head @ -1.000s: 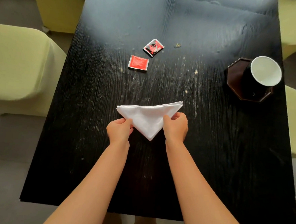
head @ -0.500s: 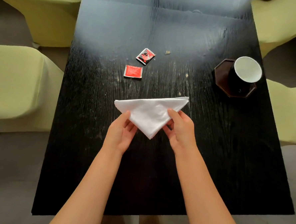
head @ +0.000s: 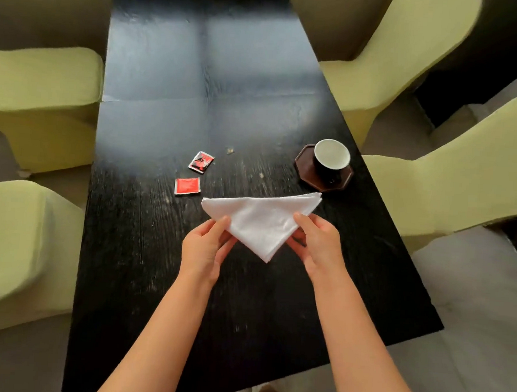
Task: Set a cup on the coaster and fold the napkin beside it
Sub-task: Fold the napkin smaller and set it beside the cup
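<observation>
1. Two pale green chairs (head: 39, 97) stand along the left edge of the black bench (head: 145, 249), one behind the other.
2. On the bench left of centre lies a flat red sachet (head: 187, 186); just beyond it, a little to the right, a red-and-black sachet (head: 201, 162) lies tilted. A small scrap (head: 230, 151) sits further right, apart from both.
3. The left hand (head: 204, 248) grasps the white napkin (head: 260, 218) along its left sloping edge, thumb on top near the edge, the other fingers (head: 228, 242) under the cloth.
4. The napkin is folded into a triangle: its long edge faces away from the person, its point aims back toward them. It sits at the bench's middle, and its far left corner comes close to the red sachet without touching it.
5. The right hand (head: 319, 245) pinches the right sloping edge, thumb on the top face, the rest of the fingers tucked beneath.
6. The napkin's right corner shows several stacked layers and ends just short of the dark octagonal coaster (head: 306, 168).
7. A dark cup (head: 331, 156) with a pale inside stands upright on the coaster, near the bench's right edge.
8. Two more green chairs (head: 452, 177) flank that right edge.
</observation>
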Demonstrator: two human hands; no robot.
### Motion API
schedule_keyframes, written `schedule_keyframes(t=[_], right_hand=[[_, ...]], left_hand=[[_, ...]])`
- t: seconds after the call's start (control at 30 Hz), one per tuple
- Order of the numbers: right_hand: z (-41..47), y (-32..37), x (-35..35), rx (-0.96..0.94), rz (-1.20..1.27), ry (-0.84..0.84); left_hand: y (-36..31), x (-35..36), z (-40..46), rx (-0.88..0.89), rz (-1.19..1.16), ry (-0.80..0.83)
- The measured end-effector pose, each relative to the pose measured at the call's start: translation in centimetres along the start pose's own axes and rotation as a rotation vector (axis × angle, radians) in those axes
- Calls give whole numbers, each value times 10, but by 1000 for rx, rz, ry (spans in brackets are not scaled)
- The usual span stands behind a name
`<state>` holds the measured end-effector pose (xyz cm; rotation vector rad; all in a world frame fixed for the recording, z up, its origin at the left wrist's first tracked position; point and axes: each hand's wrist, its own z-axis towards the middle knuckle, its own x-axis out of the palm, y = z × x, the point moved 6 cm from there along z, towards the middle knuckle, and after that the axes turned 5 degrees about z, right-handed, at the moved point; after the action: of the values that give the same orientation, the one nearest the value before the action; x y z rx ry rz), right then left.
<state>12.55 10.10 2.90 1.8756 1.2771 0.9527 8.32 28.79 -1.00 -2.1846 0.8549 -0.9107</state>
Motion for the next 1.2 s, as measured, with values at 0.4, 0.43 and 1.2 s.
schedule_keyframes(t=[0.4, 0.43, 1.2], right_hand=[[44, 53, -108, 16, 19, 3], [56, 56, -119, 28, 22, 10], [250, 18, -216, 313, -253, -24]], left_hand=[[54, 102, 8, -24, 62, 15], [62, 113, 12, -23, 58, 6], [184, 194, 111, -124, 273, -443]])
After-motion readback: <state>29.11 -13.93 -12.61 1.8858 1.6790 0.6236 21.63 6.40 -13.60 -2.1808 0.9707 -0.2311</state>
